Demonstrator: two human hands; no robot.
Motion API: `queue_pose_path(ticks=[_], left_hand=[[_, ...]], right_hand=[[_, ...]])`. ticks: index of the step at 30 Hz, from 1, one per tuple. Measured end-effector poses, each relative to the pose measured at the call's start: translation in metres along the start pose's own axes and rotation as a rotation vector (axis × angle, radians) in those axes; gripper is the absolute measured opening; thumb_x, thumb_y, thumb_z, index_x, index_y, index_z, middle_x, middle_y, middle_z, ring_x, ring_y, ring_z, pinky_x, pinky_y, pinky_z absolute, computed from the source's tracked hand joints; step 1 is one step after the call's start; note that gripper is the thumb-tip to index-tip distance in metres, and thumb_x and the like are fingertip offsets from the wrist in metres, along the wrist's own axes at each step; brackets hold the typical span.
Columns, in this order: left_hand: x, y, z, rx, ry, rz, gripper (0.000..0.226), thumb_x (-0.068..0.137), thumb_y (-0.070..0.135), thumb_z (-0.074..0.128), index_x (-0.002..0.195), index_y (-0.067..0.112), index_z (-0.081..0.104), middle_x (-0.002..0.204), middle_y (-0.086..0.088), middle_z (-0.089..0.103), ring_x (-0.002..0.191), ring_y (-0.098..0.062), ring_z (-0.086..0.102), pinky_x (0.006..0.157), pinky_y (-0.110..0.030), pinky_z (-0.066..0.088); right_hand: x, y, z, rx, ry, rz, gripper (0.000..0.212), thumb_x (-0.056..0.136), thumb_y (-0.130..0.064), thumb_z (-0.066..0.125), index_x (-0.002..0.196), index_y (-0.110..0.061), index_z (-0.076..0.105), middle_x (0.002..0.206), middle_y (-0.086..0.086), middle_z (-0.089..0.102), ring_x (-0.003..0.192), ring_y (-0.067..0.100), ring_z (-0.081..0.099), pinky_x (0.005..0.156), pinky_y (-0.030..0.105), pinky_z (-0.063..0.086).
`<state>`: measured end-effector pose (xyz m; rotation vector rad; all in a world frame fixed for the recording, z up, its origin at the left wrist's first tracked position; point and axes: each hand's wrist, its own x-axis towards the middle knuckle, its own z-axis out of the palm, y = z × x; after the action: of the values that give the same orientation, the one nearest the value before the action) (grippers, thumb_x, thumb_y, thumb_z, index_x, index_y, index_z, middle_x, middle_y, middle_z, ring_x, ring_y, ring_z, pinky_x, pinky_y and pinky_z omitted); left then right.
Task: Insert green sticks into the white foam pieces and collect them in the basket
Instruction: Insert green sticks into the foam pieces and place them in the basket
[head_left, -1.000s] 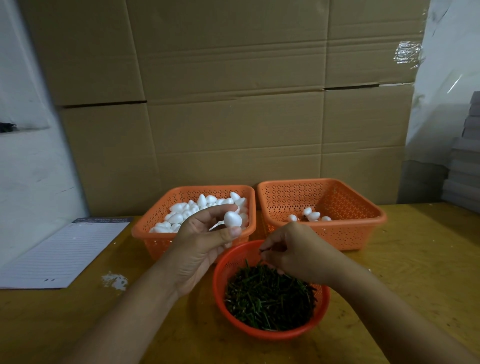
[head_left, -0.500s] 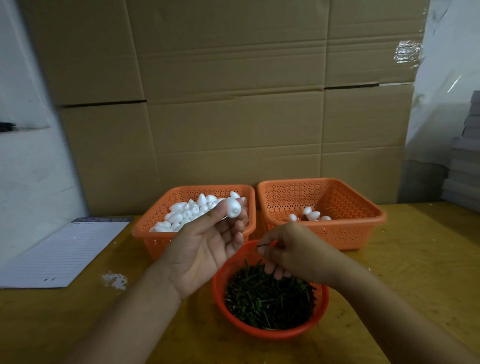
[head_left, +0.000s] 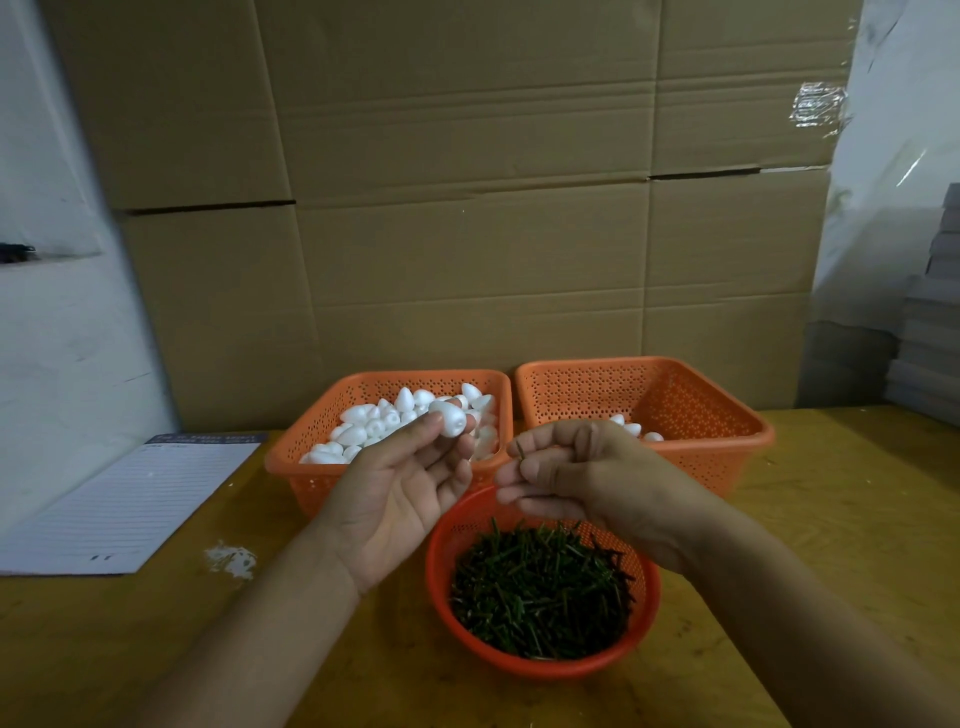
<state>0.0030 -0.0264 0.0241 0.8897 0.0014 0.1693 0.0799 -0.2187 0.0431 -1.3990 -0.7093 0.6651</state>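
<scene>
- left hand pinching a white foam piece just above the round bowl of green sticks
- right hand curled, pinching one green stick above that bowl
- two orange baskets right behind the bowl

backdrop: stacked cardboard boxes | surface: yellow wooden table | left: white wall

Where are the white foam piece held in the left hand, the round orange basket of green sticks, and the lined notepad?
white foam piece (head_left: 450, 419), head view, middle of its body.
round orange basket (head_left: 540, 667), head view, near rim.
lined notepad (head_left: 130, 504), head view, centre of the page.
</scene>
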Motion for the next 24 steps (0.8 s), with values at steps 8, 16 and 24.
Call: queue_pose_path(ticks=[8,16,24], left_hand=[[0.001,-0.001,-0.002,0.017,-0.025,-0.009,0.018,0.076,0.017,0.079,0.092,0.009,0.08,0.1,-0.006,0.072,0.084,-0.012,0.069,0.07,-0.026,0.058],[0.001,-0.003,-0.003,-0.003,-0.024,-0.005,0.018,0.087,0.014,0.067,0.102,0.006,0.074,0.101,-0.009,0.072,0.084,-0.015,0.07,0.07,-0.028,0.059],[-0.002,-0.007,0.007,0.168,-0.054,0.048,0.023,0.065,0.017,0.081,0.088,0.019,0.081,0.103,-0.004,0.074,0.095,-0.014,0.072,0.074,-0.026,0.058]], right_hand=[[-0.002,-0.002,-0.001,-0.146,0.08,-0.15,0.014,0.092,-0.016,0.067,0.102,-0.006,0.065,0.088,0.014,0.076,0.071,0.019,0.073,0.056,0.023,0.055],[-0.001,0.001,0.002,-0.194,0.102,-0.135,0.014,0.091,-0.001,0.066,0.104,-0.005,0.066,0.085,0.014,0.077,0.072,0.018,0.074,0.062,0.022,0.059],[0.001,0.003,0.003,-0.358,0.202,-0.154,0.006,0.088,-0.006,0.072,0.084,-0.003,0.073,0.067,0.005,0.073,0.061,0.012,0.07,0.056,0.018,0.054]])
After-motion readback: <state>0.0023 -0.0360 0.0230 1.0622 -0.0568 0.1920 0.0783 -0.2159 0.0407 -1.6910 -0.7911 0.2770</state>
